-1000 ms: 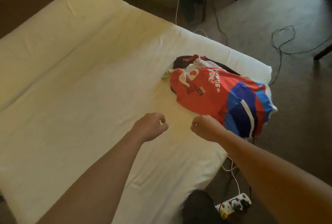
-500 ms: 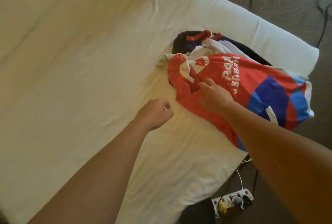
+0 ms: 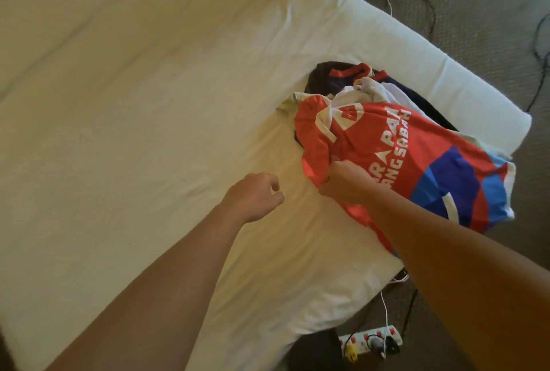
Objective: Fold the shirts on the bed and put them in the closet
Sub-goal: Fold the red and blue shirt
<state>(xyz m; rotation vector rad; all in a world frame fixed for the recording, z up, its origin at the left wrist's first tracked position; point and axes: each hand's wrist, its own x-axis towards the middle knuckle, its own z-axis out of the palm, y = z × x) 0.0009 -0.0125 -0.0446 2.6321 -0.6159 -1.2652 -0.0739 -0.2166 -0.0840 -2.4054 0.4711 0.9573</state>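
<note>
Now right grip [image 3: 346, 181] clutches red shirt [image 3: 387, 147] fabric; left grip [image 3: 256, 195] loosely curled, empty.

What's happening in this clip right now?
A person stands over a bed with a heap of shirts near its corner. The right hand grips a bunch of fabric on the red and blue jersey that lies on top of the heap. The left hand hovers beside it over the sheet, fingers loosely curled, holding nothing. A dark shirt and a white one lie crumpled underneath. Nothing is folded yet. A power strip sits on the floor.
</note>
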